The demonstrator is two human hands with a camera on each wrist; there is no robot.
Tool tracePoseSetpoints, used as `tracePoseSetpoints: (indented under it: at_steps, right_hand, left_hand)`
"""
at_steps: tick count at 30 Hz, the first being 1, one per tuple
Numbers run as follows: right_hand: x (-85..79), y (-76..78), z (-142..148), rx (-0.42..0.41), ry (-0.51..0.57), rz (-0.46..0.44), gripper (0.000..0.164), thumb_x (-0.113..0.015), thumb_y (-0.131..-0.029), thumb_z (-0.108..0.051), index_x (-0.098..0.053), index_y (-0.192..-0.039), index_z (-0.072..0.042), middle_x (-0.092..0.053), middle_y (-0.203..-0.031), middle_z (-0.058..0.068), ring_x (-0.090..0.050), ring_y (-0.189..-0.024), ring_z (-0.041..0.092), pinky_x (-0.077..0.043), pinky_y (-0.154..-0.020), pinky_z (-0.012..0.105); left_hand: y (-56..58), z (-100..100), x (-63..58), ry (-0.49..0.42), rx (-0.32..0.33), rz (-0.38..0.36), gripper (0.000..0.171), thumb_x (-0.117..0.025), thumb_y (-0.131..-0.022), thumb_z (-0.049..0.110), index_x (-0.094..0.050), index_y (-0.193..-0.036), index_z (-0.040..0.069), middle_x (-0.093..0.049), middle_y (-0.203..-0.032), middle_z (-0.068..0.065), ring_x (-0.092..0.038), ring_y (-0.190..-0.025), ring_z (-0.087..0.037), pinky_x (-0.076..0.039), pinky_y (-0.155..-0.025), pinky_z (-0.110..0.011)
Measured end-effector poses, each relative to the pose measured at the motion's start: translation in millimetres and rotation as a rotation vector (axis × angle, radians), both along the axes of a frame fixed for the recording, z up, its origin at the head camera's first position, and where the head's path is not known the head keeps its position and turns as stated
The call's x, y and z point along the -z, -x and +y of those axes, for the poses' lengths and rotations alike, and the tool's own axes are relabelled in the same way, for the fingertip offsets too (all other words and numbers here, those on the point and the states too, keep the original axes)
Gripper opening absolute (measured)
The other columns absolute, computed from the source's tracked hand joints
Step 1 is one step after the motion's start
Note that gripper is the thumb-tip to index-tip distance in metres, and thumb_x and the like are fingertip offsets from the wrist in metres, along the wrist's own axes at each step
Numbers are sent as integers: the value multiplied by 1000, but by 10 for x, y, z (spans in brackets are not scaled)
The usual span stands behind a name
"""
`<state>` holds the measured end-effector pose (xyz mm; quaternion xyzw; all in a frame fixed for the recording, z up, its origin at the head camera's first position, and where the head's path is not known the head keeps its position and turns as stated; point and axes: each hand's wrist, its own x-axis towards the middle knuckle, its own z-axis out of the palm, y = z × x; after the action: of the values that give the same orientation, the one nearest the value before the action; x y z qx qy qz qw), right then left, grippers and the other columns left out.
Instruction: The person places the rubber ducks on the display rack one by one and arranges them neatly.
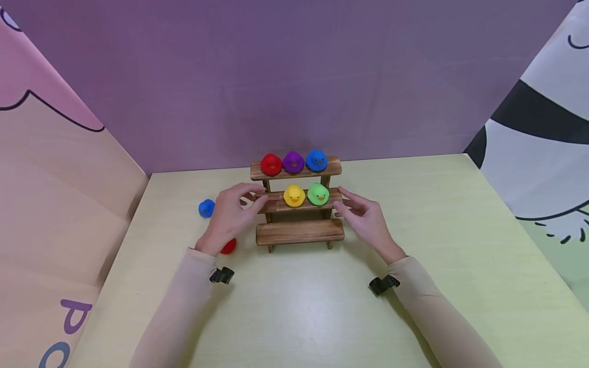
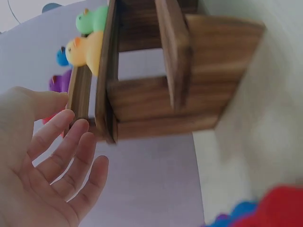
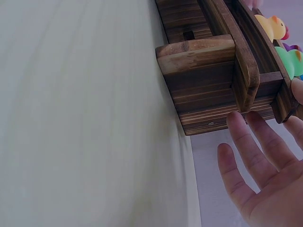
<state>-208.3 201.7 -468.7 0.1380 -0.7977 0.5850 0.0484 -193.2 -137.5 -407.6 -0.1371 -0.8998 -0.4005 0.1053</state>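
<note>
A three-tier wooden stand (image 1: 299, 232) bears small toy ducks. Red (image 1: 271, 164), purple (image 1: 293, 162) and blue (image 1: 317, 160) ducks line its top shelf. Yellow (image 1: 294, 196) and green (image 1: 318, 194) ducks sit on the middle shelf; the bottom shelf carries nothing. My left hand (image 1: 233, 212) is at the middle shelf's left end, thumb and fingers apart, with no duck between them. At the opposite end, my right hand (image 1: 365, 220) has its thumb near the green duck's side. Its other fingers (image 3: 253, 158) extend loosely along the stand's side.
Left of the stand, a blue duck (image 1: 206, 208) lies on the pale table (image 1: 303, 306). A red object (image 1: 228, 246) shows partly behind my left wrist. The purple backdrop (image 1: 294, 76) rises close behind the stand, with printed panels at both sides.
</note>
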Motion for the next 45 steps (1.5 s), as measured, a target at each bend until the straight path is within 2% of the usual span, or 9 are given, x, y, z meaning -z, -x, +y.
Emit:
tracePoseSetpoints:
  at_steps: [3, 8, 17, 23, 31, 36, 40, 45]
  right_hand:
    - [6, 0, 3, 4, -2, -3, 50, -71, -105, -24, -60, -152, -12, -75, -128, 24, -82, -89, 22, -59, -86, 15]
    - [20, -5, 8, 6, -7, 4, 49, -71, -105, -23, -60, -152, -11, -75, -127, 24, -82, -90, 28, -59, -86, 15]
    - [25, -14, 10, 1, -7, 5, 49, -71, -105, -22, -60, -152, -11, -75, -128, 24, -82, -90, 25, -59, -86, 15]
    - [22, -18, 19, 13, -21, 1, 49, -70, -105, -24, -61, -151, -12, -74, -130, 23, -81, -95, 34, -59, -86, 14]
    - [10, -22, 25, 18, -24, -4, 49, -70, -105, -25, -61, -152, -13, -73, -133, 23, -79, -99, 40, -58, -87, 13]
    - [14, -22, 19, 8, -10, -6, 49, -70, -105, -24, -60, -152, -12, -73, -132, 24, -80, -98, 39, -59, -87, 15]
    - [11, -18, 10, 10, -7, 1, 49, -70, -105, -24, -61, -152, -12, -75, -128, 25, -80, -97, 38, -59, -86, 15]
    - [15, -5, -3, 6, 3, 6, 49, -71, -105, -23, -60, -152, -11, -75, -126, 25, -81, -95, 37, -59, -86, 15]
  left_hand:
    - [-13, -133, 48, -2, -22, 3, 29, -74, -101, 27, -78, -125, 13, -78, -119, -5, -71, -100, -25, -61, -88, -45]
    - [-53, -353, 108, 11, -79, -5, 29, -74, -101, 27, -77, -126, 13, -78, -113, -8, -71, -92, -26, -58, -80, -39]
    - [-74, -794, 284, 19, -172, -25, 29, -73, -102, 22, -76, -127, 9, -77, -118, -13, -72, -98, -29, -58, -83, -37]
    - [-73, -1029, 371, 19, -227, -20, 26, -71, -102, 19, -77, -125, 8, -77, -122, -14, -73, -99, -30, -56, -80, -28]
    - [-22, -1185, 432, 36, -254, -48, 30, -69, -104, 21, -75, -129, 4, -75, -127, -18, -72, -104, -35, -57, -80, -31]
    - [14, -1240, 473, 46, -267, -106, 33, -69, -104, 23, -74, -132, 5, -75, -128, -20, -72, -107, -38, -55, -75, -32]
    - [34, -1262, 491, 52, -254, -165, 37, -68, -104, 23, -71, -137, 5, -73, -132, -21, -70, -111, -41, -55, -72, -30]
    - [62, -1268, 507, 52, -240, -197, 40, -69, -104, 23, -69, -140, 5, -70, -137, -20, -68, -114, -41, -55, -72, -29]
